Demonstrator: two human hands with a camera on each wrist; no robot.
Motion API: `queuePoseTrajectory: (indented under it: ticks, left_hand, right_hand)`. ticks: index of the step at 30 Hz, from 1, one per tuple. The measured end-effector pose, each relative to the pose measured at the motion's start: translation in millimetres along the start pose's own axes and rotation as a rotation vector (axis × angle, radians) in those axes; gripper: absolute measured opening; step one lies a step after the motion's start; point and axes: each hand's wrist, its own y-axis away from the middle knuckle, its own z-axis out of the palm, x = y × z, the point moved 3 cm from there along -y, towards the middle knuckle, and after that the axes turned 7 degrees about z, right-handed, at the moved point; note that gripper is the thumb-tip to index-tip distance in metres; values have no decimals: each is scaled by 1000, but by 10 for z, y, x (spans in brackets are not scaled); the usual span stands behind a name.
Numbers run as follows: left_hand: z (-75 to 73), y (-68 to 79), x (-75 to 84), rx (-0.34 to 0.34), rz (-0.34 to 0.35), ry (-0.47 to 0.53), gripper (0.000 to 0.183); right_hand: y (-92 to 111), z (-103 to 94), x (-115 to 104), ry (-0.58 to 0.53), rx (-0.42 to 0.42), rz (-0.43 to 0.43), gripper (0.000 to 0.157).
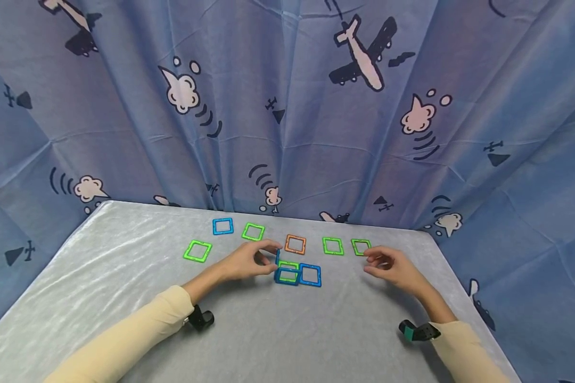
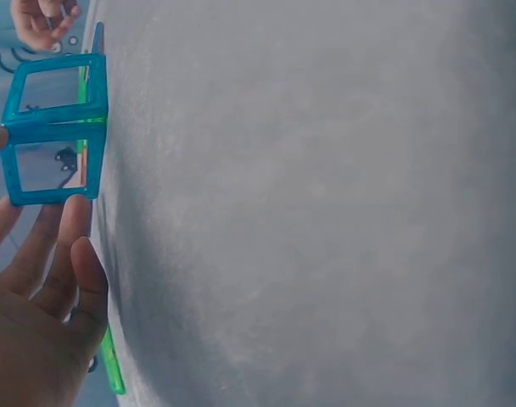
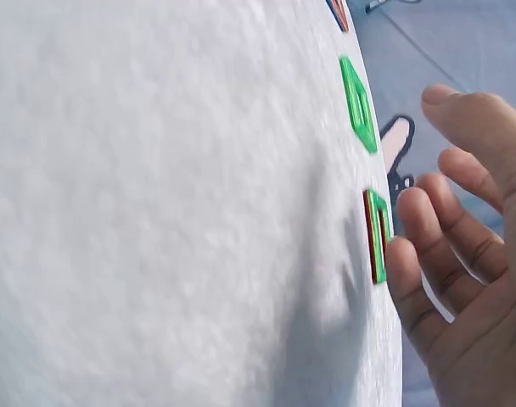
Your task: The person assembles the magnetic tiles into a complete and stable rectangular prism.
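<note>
My left hand (image 1: 249, 260) holds a blue square magnetic tile (image 1: 277, 257) standing on edge, its thumb and fingers at opposite ends. This tile meets another upright blue tile (image 1: 287, 283) at a corner, around a green tile (image 1: 289, 263) on the table. To their right another blue tile (image 1: 320, 276) adjoins. Seen from the left wrist, two blue frames stand joined, with fingertips (image 2: 75, 208) at the edge of the nearer frame (image 2: 95, 161). My right hand (image 1: 388, 267) has loosely bent fingers and holds nothing; its fingertips are beside a green tile (image 1: 353, 247).
Behind the blue tiles lie an orange tile (image 1: 295, 251) and a green tile (image 1: 333, 254). To the left are a blue tile (image 1: 223, 232) and two green tiles, one nearer the front (image 1: 196, 259). A patterned blue curtain (image 1: 287, 106) hangs behind the cloth-covered table (image 1: 249, 340).
</note>
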Motion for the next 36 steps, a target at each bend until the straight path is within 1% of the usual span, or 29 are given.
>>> queuePoseTrajectory:
  ticks: [7, 15, 21, 28, 36]
  left_hand:
    - [16, -3, -13, -9, 11, -2, 54]
    - [18, 0, -12, -8, 16, -3, 53]
    - [10, 4, -6, -7, 16, -8, 53]
    - [3, -1, -4, -4, 17, -19, 53]
    - [0, -11, 7, -4, 19, -17, 53]
  right_hand:
    - [-22, -73, 120, 5, -14, 49, 45]
    - [-128, -132, 216, 86, 0, 102, 52]
    - [-216, -154, 305, 102, 45, 138, 50]
    - [-297, -153, 387, 88, 79, 142, 47]
    - [-346, -160, 427, 95, 87, 156, 43]
